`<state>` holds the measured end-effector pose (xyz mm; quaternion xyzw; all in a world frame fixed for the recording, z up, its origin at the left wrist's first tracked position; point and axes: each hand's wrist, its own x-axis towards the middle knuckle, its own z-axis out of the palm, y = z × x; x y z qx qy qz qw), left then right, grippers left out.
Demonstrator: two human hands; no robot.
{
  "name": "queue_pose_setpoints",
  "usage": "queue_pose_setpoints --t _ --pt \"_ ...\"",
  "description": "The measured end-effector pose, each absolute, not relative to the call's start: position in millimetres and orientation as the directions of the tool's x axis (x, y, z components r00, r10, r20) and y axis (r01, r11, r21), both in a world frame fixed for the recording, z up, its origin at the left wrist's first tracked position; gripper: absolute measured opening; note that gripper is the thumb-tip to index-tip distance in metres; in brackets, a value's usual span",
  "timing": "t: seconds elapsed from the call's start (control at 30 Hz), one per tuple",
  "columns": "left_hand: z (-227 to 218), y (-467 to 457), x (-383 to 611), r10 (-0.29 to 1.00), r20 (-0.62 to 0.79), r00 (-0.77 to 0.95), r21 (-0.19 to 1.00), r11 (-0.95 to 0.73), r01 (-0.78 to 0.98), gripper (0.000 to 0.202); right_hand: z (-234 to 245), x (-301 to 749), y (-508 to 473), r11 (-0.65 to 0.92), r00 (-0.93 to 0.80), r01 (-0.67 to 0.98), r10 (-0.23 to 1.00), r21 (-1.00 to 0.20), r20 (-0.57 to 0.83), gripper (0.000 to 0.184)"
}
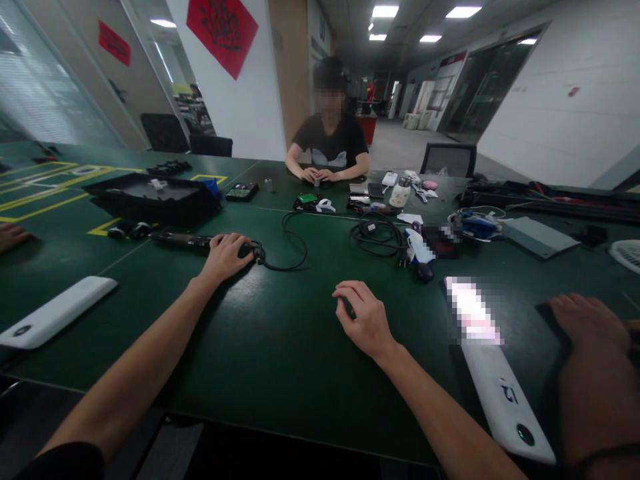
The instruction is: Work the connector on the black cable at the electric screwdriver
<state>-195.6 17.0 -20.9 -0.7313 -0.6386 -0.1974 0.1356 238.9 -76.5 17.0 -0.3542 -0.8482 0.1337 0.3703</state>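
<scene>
My left hand (227, 255) reaches out over the green table (280, 347) and closes over a long black tool (187, 242) at the end where its black cable (287, 247) loops away. My right hand (363, 319) rests on the table nearer to me, fingers curled loosely with the tips down; nothing shows in it. A long white panel (495, 380) lies just right of my right hand.
Another person's hand (595, 333) rests at the right edge, a third hand (11, 235) at the far left. A person sits across the table. A black case (150, 195), coiled cables (375, 235), small electronics and a second white panel (55, 310) lie about.
</scene>
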Motion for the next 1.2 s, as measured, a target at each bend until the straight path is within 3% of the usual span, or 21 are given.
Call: queue_pose_setpoints --t 0.4,0.6,0.7,0.8,0.97,1.2 --pt "-11 -12 -90 0.809 0.379 0.449 0.089 -0.515 0.852 0.029 22 233 -78 0.713 -0.52 0.58 0.697 -0.395 0.494 0.024" --pt "-3 -44 -19 0.671 0.326 0.666 0.102 -0.725 0.681 0.034 15 229 -76 0.717 -0.581 0.618 0.693 -0.324 0.426 0.04" --pt "5 -43 -18 0.613 0.304 0.729 0.105 -0.782 0.614 0.031 8 230 -73 0.686 -0.565 0.654 0.723 -0.319 0.397 0.031" --pt "14 -28 -56 0.685 0.355 0.636 0.097 -0.703 0.704 0.027 5 233 -70 0.682 -0.572 0.655 0.728 -0.324 0.378 0.016" --pt "16 -4 -148 0.817 0.452 0.357 0.123 -0.453 0.883 0.045 8 235 -71 0.695 -0.586 0.636 0.718 -0.335 0.376 0.012" --pt "-3 3 -153 0.84 0.436 0.322 0.053 -0.381 0.923 0.045 9 236 -73 0.72 -0.612 0.608 0.694 -0.334 0.379 0.014"
